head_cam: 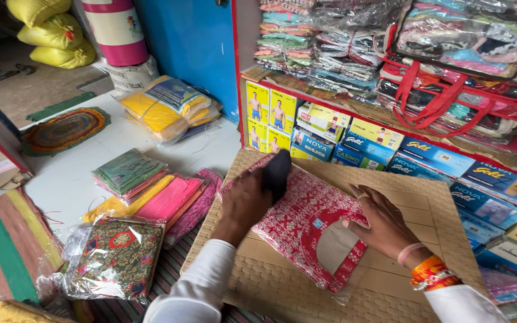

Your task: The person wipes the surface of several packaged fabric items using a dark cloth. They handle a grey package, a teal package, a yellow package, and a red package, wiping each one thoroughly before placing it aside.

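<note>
Two bare hands, ungloved. Long white sleeves on both arms, plain cloth, creased at the cuffs and ending just short of the wrists. On the right hand [384,224], a thin pale ring around one finger. At the right wrist, a pink band nearest the hand, then a thick stack of orange and yellow threads, with a beaded or metal bracelet among them. On the left hand [243,203], no ring or band in sight; white cuff close below it.
</note>
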